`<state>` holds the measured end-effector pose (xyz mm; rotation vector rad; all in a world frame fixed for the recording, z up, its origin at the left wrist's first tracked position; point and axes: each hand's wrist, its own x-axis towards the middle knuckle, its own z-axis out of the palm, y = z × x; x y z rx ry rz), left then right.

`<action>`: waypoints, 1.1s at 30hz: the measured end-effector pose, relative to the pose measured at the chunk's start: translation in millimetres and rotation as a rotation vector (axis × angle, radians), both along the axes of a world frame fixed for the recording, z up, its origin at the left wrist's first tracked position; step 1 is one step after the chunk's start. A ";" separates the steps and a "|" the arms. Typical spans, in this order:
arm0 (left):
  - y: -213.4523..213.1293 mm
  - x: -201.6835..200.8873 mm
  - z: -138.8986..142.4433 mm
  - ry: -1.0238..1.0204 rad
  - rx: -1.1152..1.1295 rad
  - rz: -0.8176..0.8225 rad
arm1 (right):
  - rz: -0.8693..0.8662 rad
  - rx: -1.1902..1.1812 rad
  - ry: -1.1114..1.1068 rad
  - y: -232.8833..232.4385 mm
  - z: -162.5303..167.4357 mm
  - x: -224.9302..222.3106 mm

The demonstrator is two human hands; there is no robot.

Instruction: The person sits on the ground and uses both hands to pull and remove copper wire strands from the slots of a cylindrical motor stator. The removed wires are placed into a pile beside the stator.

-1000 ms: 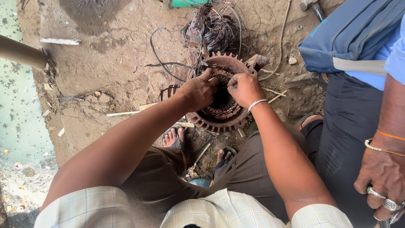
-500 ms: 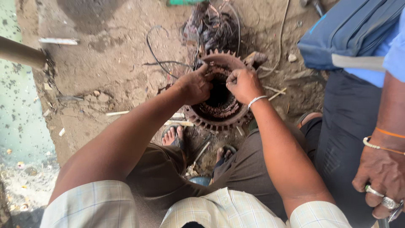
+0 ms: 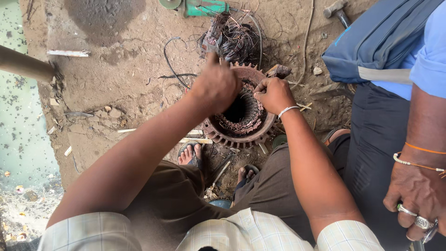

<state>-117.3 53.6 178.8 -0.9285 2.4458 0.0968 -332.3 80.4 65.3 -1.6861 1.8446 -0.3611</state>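
Both bare forearms extend from the lower frame toward upper centre. Left hand point(image 3: 216, 86), knuckles up, fingers curled downward; right hand point(image 3: 274, 94) closed in a fist, a thin bangle at its wrist.

Hammer point(image 3: 335, 10), green grinder point(image 3: 204, 6), blue bag point(image 3: 376, 42)
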 end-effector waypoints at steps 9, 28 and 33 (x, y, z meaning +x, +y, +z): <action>-34.1 38.9 -29.1 0.606 -0.512 0.246 | 0.154 0.027 -0.132 18.0 18.6 18.3; -22.5 68.2 -24.7 0.787 -0.455 0.232 | 0.635 -0.326 0.109 48.2 -6.8 82.8; -22.2 65.8 -23.6 0.761 -0.420 0.221 | 0.633 -0.163 0.101 46.8 2.0 79.4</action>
